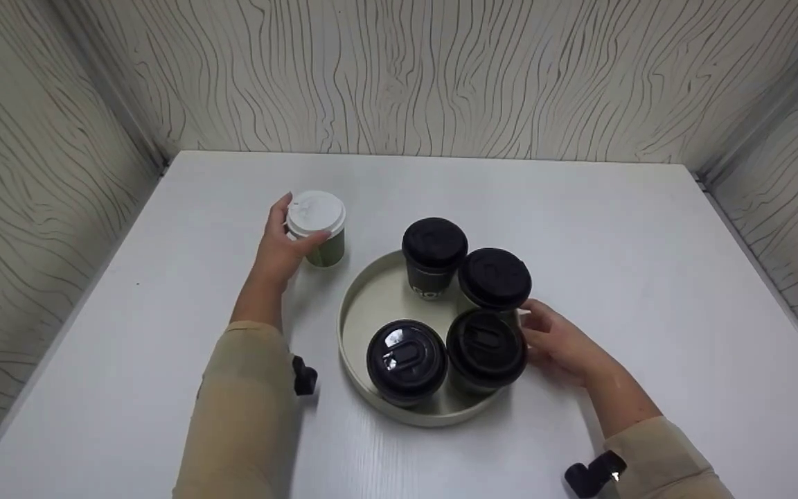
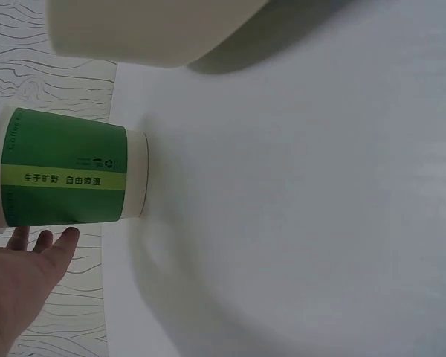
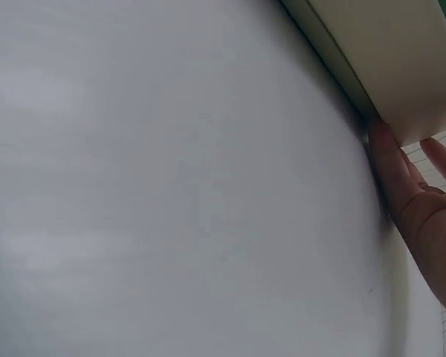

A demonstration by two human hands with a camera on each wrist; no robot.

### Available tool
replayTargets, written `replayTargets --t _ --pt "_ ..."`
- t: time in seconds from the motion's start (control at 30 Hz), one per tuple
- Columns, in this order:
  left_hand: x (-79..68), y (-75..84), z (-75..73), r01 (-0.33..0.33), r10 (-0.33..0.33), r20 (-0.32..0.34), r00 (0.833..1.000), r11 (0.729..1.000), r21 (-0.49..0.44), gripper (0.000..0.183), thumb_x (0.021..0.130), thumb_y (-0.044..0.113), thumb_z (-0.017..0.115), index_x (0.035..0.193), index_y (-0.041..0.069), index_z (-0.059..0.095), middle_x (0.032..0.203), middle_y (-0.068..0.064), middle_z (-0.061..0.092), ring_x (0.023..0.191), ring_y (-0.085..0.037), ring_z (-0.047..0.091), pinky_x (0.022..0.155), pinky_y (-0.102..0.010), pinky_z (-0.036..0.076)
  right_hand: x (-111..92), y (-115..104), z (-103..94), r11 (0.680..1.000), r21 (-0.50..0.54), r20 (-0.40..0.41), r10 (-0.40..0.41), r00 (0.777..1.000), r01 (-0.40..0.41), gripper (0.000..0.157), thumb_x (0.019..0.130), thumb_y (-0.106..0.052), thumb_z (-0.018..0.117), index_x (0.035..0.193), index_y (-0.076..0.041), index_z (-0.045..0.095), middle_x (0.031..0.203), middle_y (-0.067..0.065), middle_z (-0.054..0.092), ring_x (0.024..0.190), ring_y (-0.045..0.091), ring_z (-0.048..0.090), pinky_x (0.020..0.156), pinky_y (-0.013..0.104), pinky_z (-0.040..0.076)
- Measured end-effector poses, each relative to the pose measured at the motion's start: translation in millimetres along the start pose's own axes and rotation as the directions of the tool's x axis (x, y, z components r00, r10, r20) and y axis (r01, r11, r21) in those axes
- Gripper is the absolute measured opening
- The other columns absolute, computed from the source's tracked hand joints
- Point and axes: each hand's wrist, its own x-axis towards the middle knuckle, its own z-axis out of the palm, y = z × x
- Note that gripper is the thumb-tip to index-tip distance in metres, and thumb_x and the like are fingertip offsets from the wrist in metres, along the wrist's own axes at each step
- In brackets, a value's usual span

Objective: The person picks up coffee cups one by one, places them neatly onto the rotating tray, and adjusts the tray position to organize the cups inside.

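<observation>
Cup (image 1: 321, 235) with the white lid stands on the table (image 1: 579, 222) in my left hand (image 1: 280, 253) — paper, probably light and squashy, so hold the sides gently. Right hand (image 1: 558, 343) rests loose-fingered against the tray (image 1: 364, 305) rim, gripping nothing.

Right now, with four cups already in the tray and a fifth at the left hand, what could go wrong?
The round tray holds four black-lidded cups packed close; the remaining gap at its left looks tight, so adding the white-lidded cup could knock a neighbour over. The left hand holds that cup only near its lid, so it might tip. The right hand touches the tray's rim and could nudge it.
</observation>
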Motion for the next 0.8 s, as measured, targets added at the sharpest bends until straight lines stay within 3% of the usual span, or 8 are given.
replayTargets --t 0.2,0.8 --pt "2.7 -0.9 2.8 -0.007 0.007 -0.004 1.000 1.000 0.000 0.104 0.066 0.037 0.080 0.145 0.030 0.013 0.150 0.006 0.021 0.138 -0.017 0.016 0.109 -0.043 0.017 -0.3 0.7 0.3 1.000 -0.012 -0.004 -0.003 1.000 0.003 0.059 0.087 -0.019 0.062 0.137 -0.007 0.032 0.120 0.017 0.045 0.099 0.021 0.054 0.081 0.035 0.049" --pt "-1.2 -6.1 1.2 -0.042 0.042 -0.002 0.999 0.999 -0.009 0.097 0.064 0.039 0.080 0.141 0.028 0.023 0.146 0.002 0.029 0.132 -0.022 0.029 0.104 -0.043 0.029 -1.5 2.0 0.1 0.999 -0.042 -0.007 -0.024 1.000 0.024 0.058 0.087 -0.019 0.062 0.136 -0.007 0.033 0.120 0.017 0.047 0.099 0.021 0.055 0.080 0.034 0.048"
